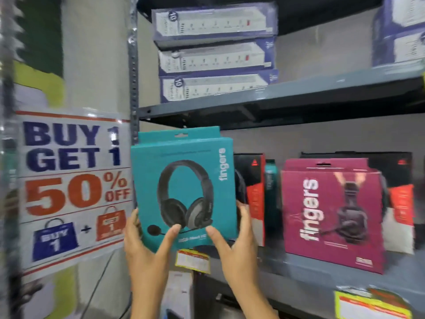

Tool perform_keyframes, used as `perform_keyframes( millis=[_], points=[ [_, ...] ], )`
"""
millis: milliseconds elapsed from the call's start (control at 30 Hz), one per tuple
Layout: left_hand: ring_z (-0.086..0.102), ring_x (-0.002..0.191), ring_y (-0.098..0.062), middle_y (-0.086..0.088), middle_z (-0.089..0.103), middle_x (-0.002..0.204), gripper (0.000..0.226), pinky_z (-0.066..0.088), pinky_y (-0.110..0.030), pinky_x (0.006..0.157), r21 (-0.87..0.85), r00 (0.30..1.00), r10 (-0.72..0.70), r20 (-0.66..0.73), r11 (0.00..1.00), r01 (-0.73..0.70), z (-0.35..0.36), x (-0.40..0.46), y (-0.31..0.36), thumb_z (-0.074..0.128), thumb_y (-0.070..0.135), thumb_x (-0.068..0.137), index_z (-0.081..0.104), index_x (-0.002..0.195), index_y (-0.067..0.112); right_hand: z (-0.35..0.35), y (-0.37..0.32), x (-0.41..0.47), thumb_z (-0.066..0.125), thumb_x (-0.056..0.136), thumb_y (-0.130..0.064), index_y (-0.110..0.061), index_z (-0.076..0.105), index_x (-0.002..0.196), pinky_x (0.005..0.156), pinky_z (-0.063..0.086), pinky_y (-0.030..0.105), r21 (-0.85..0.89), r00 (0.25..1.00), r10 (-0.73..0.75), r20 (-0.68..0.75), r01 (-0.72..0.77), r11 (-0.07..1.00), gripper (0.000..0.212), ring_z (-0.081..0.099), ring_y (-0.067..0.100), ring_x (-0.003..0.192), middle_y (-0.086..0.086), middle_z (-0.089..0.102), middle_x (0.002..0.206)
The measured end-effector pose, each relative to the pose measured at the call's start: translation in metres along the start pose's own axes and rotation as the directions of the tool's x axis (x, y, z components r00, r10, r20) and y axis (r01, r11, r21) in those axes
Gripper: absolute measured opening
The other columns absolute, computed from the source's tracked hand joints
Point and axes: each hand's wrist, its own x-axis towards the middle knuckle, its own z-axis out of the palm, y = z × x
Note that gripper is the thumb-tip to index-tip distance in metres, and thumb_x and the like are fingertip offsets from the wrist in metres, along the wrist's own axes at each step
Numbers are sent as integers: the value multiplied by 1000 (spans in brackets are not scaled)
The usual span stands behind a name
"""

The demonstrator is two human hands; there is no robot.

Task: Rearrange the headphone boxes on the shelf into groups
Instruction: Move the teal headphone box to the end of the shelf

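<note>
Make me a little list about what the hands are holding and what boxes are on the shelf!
held: teal cardboard headphone box, upright, front facing the camera
left hand: grips the box's lower left edge, thumb on the front
right hand: grips the lower right edge, thumb on the front
right of it: black and red headphone box, standing on the grey metal shelf
further right: magenta cardboard headphone box, upright on the same shelf
shelf above: three stacked white and blue boxes
left wall: Buy 1 Get 1 poster
</note>
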Motion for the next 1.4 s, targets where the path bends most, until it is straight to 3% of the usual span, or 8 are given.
perform_keyframes(
  millis=[300,433,600,733,900,1133,1267,1400],
  points=[
    [48,126,-31,-12,47,138,73,44,-50,102,244,988,21,-156,969,18,-48,62,-83,73,33,77,37,141,25,114,63,55,66,86,-25,-22,49,121,92,53,35,61,843,167,512,-229,972,39,62,7,107,-2,64,120],
    [45,120,-35,-20,48,131,66,43,-51,97,336,985,65,-159,942,-8,-38,77,-98,72,21,80,40,138,15,129,79,71,61,89,-28,-18,34,124,82,50,17,16,779,206,592,-267,964,46,54,-2,102,-7,53,121],
    [42,126,-31,-19,44,136,63,42,-41,97,244,992,26,-127,970,6,-17,87,-111,69,18,84,39,139,12,125,93,82,63,88,-26,-18,35,125,95,50,35,-23,830,253,497,-279,960,47,54,14,113,-2,53,127],
    [43,129,-27,-14,42,138,63,49,-34,93,155,1000,-4,-24,988,8,6,88,-121,67,21,85,36,140,15,115,103,90,61,90,-22,-22,35,117,68,53,13,3,865,296,405,-326,946,38,55,0,101,-4,53,120],
    [46,126,-24,-9,45,136,57,48,-40,98,158,996,38,81,986,-51,30,100,-126,66,23,86,39,136,17,105,114,105,56,93,-17,-11,37,121,80,49,22,-51,892,342,296,-343,938,35,54,16,111,3,54,123],
    [48,116,-14,-10,43,135,57,45,-2,69,208,970,-75,230,978,26,55,101,-139,60,16,90,31,139,12,106,128,111,53,93,-12,-14,35,118,45,43,7,-115,895,428,124,-415,903,31,50,12,102,5,51,123],
    [43,117,-15,-11,39,137,62,44,1,69,294,949,-138,283,954,51,56,111,-145,64,9,87,28,138,9,109,134,113,52,94,-11,-13,35,122,70,54,19,-193,888,447,111,-422,886,33,52,18,114,9,50,133],
    [47,125,-27,-16,36,142,70,44,-28,94,391,922,-199,331,919,58,57,113,-146,64,9,87,21,142,8,112,134,112,53,93,-14,-13,35,118,84,55,37,-268,868,484,107,-444,855,31,53,26,122,11,51,134]
  ],
)
